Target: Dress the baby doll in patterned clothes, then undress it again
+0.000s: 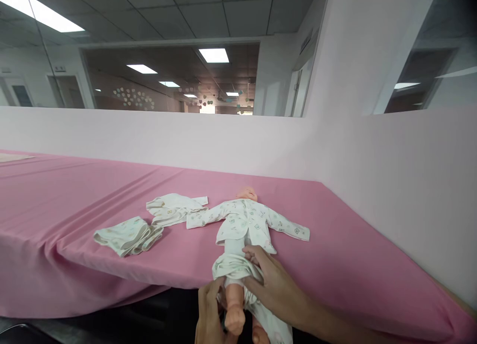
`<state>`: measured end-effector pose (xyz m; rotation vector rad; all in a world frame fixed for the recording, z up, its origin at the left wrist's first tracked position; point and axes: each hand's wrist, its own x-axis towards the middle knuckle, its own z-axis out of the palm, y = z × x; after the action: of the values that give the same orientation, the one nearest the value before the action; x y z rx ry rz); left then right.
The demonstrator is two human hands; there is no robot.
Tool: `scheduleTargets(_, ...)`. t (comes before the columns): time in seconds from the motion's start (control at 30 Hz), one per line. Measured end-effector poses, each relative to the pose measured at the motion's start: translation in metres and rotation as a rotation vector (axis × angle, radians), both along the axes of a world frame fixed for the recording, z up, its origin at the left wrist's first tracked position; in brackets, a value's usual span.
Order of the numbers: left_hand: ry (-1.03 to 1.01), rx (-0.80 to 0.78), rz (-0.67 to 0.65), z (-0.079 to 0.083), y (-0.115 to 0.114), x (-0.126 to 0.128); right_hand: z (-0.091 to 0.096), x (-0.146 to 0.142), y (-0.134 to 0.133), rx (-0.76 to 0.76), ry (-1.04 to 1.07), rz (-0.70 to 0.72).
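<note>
A baby doll (234,304) lies on its back with its feet towards me, its legs reaching past the table edge. It wears a white printed baby jacket (240,217) with sleeves spread and a white diaper (234,246). White printed baby pants (234,265) are bunched around its upper legs; one pant leg hangs down at the right. My right hand (274,279) is closed on the bunched pants, thumb below and fingers above. At the pants' lower left edge, beside the doll's bare leg, my left hand (210,309) is closed on the cloth, its fingertips partly hidden.
Left of the doll lie a folded printed cloth (128,236) and a white baby garment (175,208). A pink cloth (93,195) covers the table and hangs over its front edge. Behind and to the right stand white walls (167,138) with windows above.
</note>
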<state>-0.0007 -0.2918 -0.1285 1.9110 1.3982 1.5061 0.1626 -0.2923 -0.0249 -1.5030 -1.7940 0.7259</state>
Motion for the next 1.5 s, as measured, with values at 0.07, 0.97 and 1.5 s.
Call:
scheduleTargets(0.07, -0.005, -0.006, 0.044, -0.009, 0.007, 0.001, -0.004, -0.001, -0.002, -0.058, -0.016, 0.029)
scheduleTargets(0.97, 0.401, -0.062, -0.072, 0.019, 0.031, -0.066, -0.022, 0.039, -0.014, -0.028, -0.198, 0.042)
scheduleTargets(1.5, 0.794, -0.343, -0.838, 0.149, 0.075, 0.041, -0.003, 0.074, 0.021, -0.053, 0.409, 0.205)
